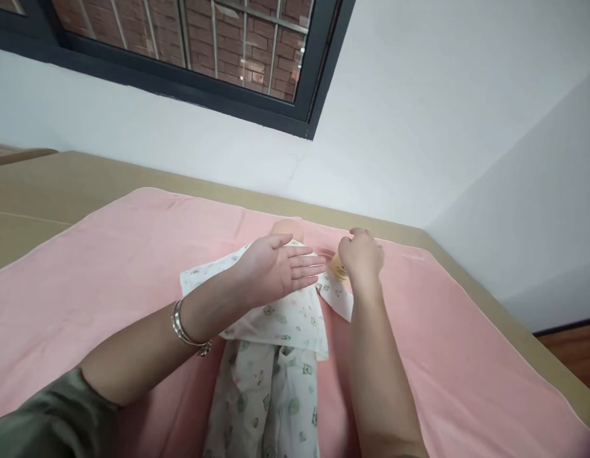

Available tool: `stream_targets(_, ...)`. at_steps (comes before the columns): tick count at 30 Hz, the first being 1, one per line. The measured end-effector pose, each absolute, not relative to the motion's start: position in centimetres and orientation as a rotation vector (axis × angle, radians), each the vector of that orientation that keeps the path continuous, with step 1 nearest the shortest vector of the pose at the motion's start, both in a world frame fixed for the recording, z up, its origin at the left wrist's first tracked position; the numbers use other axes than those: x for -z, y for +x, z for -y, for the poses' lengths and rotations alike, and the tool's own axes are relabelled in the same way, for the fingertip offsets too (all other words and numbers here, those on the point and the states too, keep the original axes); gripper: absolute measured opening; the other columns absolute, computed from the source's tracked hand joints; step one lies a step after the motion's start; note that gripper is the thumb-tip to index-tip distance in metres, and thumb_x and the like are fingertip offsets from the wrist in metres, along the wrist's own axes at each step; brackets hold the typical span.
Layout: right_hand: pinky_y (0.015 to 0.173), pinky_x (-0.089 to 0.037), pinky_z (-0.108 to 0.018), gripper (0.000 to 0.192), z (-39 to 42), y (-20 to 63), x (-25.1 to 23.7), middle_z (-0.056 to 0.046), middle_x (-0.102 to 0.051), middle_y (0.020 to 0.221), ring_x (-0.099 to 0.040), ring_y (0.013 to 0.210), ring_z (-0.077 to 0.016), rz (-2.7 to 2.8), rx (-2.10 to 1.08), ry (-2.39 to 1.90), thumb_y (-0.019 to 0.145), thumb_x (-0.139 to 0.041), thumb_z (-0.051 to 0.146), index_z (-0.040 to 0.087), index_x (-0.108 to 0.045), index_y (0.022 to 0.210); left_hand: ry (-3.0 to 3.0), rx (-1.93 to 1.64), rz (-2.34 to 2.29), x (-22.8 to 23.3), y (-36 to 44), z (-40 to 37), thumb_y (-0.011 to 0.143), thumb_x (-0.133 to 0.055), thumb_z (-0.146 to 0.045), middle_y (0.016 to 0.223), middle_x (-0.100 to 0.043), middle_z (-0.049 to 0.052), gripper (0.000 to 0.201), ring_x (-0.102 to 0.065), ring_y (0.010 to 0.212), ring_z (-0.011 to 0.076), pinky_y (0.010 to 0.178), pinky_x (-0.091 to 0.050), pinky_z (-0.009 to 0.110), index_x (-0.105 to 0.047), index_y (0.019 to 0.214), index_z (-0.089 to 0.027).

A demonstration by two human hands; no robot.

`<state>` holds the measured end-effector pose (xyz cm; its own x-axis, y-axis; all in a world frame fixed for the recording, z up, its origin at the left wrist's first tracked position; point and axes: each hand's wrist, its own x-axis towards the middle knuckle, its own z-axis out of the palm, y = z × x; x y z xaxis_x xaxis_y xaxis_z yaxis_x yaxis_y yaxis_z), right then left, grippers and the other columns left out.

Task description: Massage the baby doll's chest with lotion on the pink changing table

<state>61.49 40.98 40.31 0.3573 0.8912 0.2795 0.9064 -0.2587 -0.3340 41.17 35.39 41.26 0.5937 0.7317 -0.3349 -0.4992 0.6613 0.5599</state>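
Palm of left hand [276, 270] up, fingers flat, wide open, empty, over doll [276, 331] in printed outfit. Right hand [362, 257] fisted round small yellow bottle [337, 270], tipped twd left palm, above pink towel [109, 273].

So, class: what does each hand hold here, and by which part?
The right hand grips a small yellowish bottle around its upper part, tilted toward the left hand, which is open, palm up, holding nothing.
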Motion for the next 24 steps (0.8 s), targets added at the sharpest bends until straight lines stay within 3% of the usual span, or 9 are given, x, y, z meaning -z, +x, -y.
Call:
stream_targets(3,0.12,-0.036,-0.051,0.053,-40.5,62.2,-40.8,-0.018,-0.051,0.153,-0.048,0.143,-0.032,1.531,-0.162,-2.063,0.093,-0.04,0.018,0.011,-0.06,0.141,0.488,-0.805,-0.538,-42.7,40.1,-33.6,0.103,-0.036,-0.04,0.149,-0.057,0.023,0.063,-0.053,0.143,0.0301,0.118,-0.044,0.042,-0.039,0.155,-0.004)
stream_targets(6,0.123,-0.034,-0.05,0.055,-38.3,61.4,-41.8,-0.016,-0.039,0.163,-0.034,0.153,-0.0308,1.516,-0.255,-1.852,0.094,-0.041,0.023,0.013,-0.058,0.145,0.526,-0.816,-0.529,-43.0,39.6,-32.1,0.102,-0.038,-0.042,0.145,-0.062,0.021,0.06,-0.051,0.144,0.0311,0.121,-0.041,0.044,-0.048,0.149,-0.006)
stream_targets(11,0.124,-0.028,-0.06,0.053,-32.6,56.4,-42.4,-0.009,-0.033,0.167,-0.029,0.155,-0.0311,1.81,-0.149,-1.4,0.105,-0.035,0.041,0.025,-0.051,0.152,0.604,-0.76,-0.439,-43.4,39.0,-29.6,0.1,-0.041,-0.048,0.143,-0.064,0.016,0.059,-0.05,0.145,0.0326,0.124,-0.037,0.049,-0.055,0.145,-0.013)
stream_targets(13,0.124,-0.024,-0.066,0.054,-30.7,54.5,-42.1,-0.007,-0.028,0.169,-0.021,0.158,-0.0322,1.892,-0.081,-1.276,0.106,-0.032,0.041,0.028,-0.043,0.157,0.646,-0.77,-0.383,-43.9,38.5,-28.6,0.1,-0.041,-0.052,0.141,-0.066,0.013,0.059,-0.05,0.144,0.0331,0.123,-0.038,0.05,-0.057,0.144,-0.017)
stream_targets(17,0.121,-0.016,-0.077,0.066,-27.7,52.0,-41.2,-0.005,-0.025,0.17,-0.003,0.159,-0.0404,2.015,0.101,-1.126,0.102,-0.042,0.048,0.031,-0.026,0.164,0.703,-0.76,-0.359,-44.8,37.3,-27.3,0.1,-0.037,-0.062,0.136,-0.069,0.009,0.063,-0.05,0.144,0.0342,0.121,-0.041,0.052,-0.059,0.143,-0.022)
stream_targets(20,0.126,-0.012,-0.071,0.072,-25.5,50.5,-40.1,-0.01,-0.032,0.167,-0.009,0.159,-0.0397,2.112,0.235,-1.037,0.099,-0.048,0.051,0.021,-0.031,0.163,0.723,-0.76,-0.383,-45.1,36.8,-27.5,0.1,-0.032,-0.067,0.139,-0.067,0.009,0.069,-0.047,0.147,0.0325,0.123,-0.038,0.052,-0.057,0.145,-0.021)
stream_targets(22,0.131,-0.014,-0.06,0.065,-24.2,49.4,-39.1,-0.01,-0.036,0.165,-0.012,0.159,-0.0339,2.131,0.371,-0.997,0.098,-0.053,0.043,0.015,-0.042,0.156,0.743,-0.781,-0.409,-44.9,37.2,-27.9,0.1,-0.027,-0.068,0.143,-0.065,0.009,0.073,-0.044,0.15,0.0309,0.124,-0.036,0.05,-0.056,0.146,-0.02)
stream_targets(24,0.133,-0.018,-0.055,0.054,-23.1,48.7,-38.4,-0.001,-0.041,0.162,-0.013,0.16,-0.0282,2.118,0.514,-0.932,0.097,-0.058,0.038,0.025,-0.052,0.149,0.786,-0.788,-0.429,-44.2,37.9,-28.2,0.1,-0.024,-0.07,0.147,-0.062,0.007,0.074,-0.039,0.152,0.0293,0.123,-0.037,0.047,-0.056,0.148,-0.023)
